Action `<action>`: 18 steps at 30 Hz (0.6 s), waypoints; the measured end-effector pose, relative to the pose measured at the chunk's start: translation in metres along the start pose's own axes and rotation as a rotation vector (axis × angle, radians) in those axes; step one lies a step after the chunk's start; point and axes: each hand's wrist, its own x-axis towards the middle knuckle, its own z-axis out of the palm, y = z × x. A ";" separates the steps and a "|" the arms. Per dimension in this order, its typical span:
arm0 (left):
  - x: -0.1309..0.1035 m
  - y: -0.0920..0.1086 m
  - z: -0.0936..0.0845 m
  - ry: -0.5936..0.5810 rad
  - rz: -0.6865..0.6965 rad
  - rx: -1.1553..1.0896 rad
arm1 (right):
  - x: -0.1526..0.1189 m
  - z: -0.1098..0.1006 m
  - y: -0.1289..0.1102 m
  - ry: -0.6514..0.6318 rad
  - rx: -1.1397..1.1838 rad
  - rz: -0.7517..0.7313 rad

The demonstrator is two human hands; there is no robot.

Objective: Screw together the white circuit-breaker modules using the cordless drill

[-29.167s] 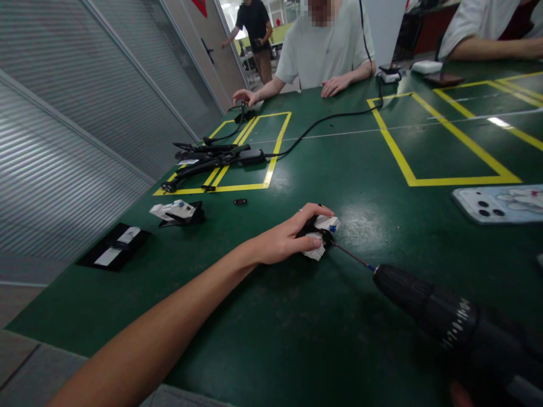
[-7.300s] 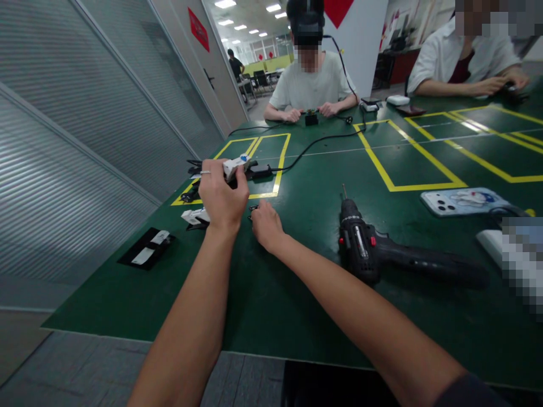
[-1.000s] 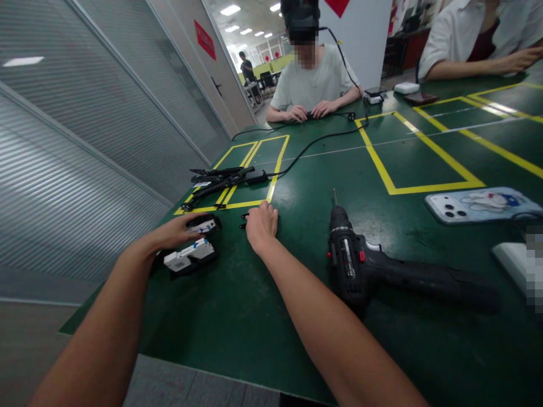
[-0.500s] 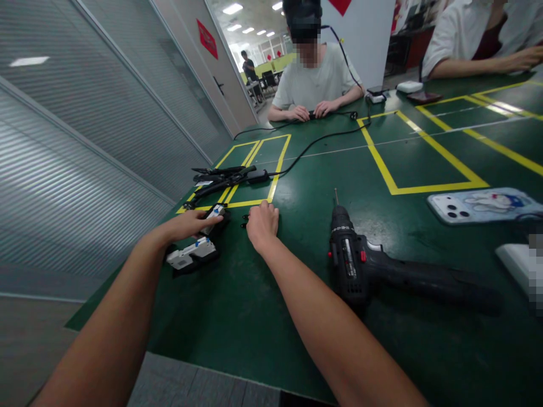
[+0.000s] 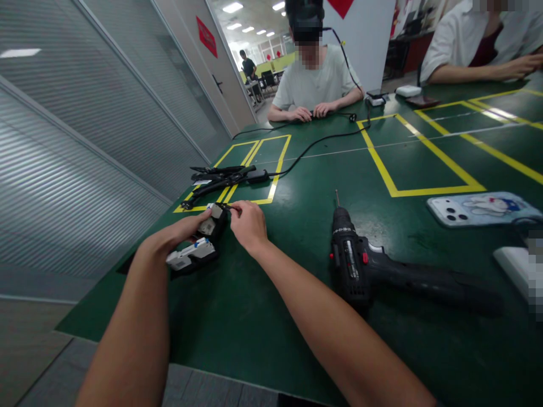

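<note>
My left hand point(image 5: 186, 230) is closed around a black device with a pale top point(image 5: 215, 221), its thumb along the upper side. A similar white and black piece with blue bits point(image 5: 192, 254) lies just in front of that hand on the table. My right hand point(image 5: 249, 225) is beside the device's far right end, fingers pinched on a small black part point(image 5: 228, 207). The part seems to touch the device there, but its exact kind is too small to make out.
A black cordless drill point(image 5: 352, 254) lies to the right on the green table point(image 5: 297, 328). Farther right is a patterned phone point(image 5: 479, 208). Black folded stands point(image 5: 220, 180) and a cable point(image 5: 314, 141) lie beyond my hands. A person point(image 5: 316, 79) sits opposite.
My right hand has moved left from the table up to the device, now pinching a small black part. My left hand has tilted the device, and its thumb has drawn back.
</note>
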 end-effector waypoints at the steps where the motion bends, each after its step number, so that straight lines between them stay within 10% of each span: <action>1: 0.000 -0.002 0.000 -0.021 -0.022 -0.012 | 0.000 0.002 -0.003 0.003 0.019 -0.018; 18: -0.010 -0.002 -0.009 0.097 0.165 -0.173 | 0.007 0.036 -0.015 -0.027 0.007 -0.060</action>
